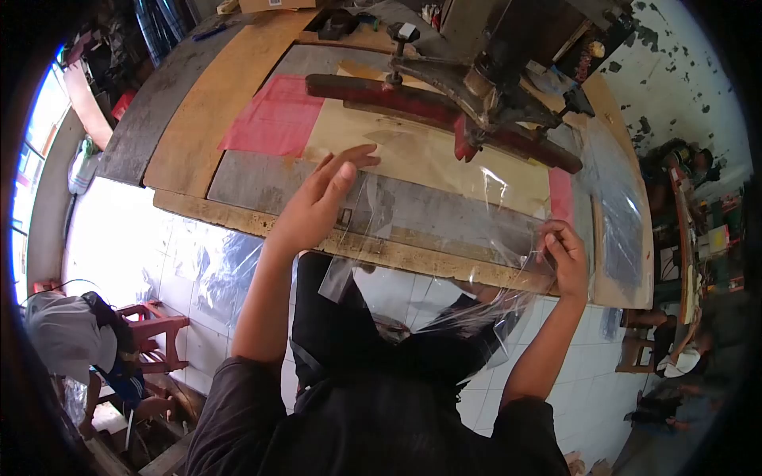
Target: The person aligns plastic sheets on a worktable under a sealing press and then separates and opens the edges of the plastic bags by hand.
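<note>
A person in a black shirt sat at a worn work table [254, 218], seen from above, with a dark red bar [440, 115] mounted crosswise over it. Clear plastic film [476, 246] lay in front of the red bar, on the person's side, and drooped over the table edge toward the lap. The left hand [325, 194] was just in front of the bar's left end, its fingers extended and loosely parted, pinching nothing; whether the fingertips touched the film could not be told. The right hand [565, 250] was in front of the bar's right end, fingers curled and apparently gripping the film's edge. Beneath the bar lay a yellow sheet [444, 163], with a pink sheet [270, 115] under its left end. The film looked likely to crease or skew, since it bunched below the bar's right end and only one side seemed gripped. The hanging part could also have dragged it away from the bar. Had the bar come down, the left fingertips, so near its front, might have been caught.
</note>
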### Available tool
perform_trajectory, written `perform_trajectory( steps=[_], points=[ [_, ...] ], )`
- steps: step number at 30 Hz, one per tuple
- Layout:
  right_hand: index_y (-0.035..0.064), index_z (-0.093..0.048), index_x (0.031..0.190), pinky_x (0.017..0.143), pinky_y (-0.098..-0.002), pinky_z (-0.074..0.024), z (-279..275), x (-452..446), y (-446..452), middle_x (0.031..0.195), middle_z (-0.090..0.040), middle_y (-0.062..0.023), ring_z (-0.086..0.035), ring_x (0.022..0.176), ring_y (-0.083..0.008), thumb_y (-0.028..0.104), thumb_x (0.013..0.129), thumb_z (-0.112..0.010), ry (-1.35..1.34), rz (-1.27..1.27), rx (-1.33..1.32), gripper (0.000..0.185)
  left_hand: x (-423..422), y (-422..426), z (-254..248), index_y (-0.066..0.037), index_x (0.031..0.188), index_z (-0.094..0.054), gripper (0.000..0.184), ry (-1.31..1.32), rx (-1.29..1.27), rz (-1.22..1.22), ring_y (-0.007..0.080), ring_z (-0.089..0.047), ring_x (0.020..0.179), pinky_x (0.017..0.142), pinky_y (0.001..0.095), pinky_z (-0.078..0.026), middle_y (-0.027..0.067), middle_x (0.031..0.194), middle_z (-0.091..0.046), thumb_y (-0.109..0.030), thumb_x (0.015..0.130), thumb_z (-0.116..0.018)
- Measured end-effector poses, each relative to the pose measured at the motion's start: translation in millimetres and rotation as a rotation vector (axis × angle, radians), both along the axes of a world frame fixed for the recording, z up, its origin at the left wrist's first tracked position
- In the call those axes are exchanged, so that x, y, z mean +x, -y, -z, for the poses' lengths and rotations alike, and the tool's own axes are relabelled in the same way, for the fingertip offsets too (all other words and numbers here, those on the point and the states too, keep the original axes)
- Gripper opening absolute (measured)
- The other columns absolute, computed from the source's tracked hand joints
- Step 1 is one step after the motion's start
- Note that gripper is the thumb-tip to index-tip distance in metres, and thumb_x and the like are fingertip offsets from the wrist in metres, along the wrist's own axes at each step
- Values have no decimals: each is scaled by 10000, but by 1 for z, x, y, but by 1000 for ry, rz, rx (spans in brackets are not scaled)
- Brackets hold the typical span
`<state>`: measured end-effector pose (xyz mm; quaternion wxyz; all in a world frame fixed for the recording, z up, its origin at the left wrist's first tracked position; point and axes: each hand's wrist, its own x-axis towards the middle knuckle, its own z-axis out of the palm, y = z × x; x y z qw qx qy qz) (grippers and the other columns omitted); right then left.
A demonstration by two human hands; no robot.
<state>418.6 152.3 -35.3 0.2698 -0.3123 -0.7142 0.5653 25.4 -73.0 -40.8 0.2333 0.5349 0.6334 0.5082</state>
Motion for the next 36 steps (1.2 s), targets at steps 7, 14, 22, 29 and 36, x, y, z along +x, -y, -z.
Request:
perform_trajectory(
  steps=[7,14,22,29,36],
  points=[
    [13,-648,1117,699,-273,-488,17,28,1,843,-598,-26,-575,749,-120,157,1071,-622,-97,65,-26,153,6,9,-12,30,1600,-385,796,519,127,139,284,-711,1125,1007,408,-524,226,1223,-707,-610,1132,-316],
    [10,-674,1089,722,-275,-500,13,0,1,877,-623,-17,-605,768,-116,193,1057,-669,-75,76,59,186,-13,11,-5,21,1435,-603,576,561,49,359,137,-720,1000,862,290,-552,90,1091,-768,-448,1100,-589],
    [25,-672,1019,748,-263,-484,14,-1,13,879,-638,-13,-615,764,-104,228,1066,-670,-21,157,111,208,2,9,3,40,1336,-636,308,425,-51,82,109,-701,970,856,256,-530,96,1076,-792,-120,1074,-644],
    [31,-641,947,726,-267,-461,22,5,7,829,-633,-7,-584,750,-100,222,1084,-636,-99,120,136,235,8,10,-4,8,1395,-588,327,330,-19,-21,64,-661,834,766,231,-506,78,978,-795,-111,1092,-613],
    [31,-638,885,724,-271,-453,21,2,10,796,-616,-4,-571,745,-97,231,1092,-623,-52,163,168,288,7,8,-4,-7,1371,-608,301,335,-54,-78,27,-585,684,610,216,-483,39,873,-760,-136,1099,-616]
  ],
)
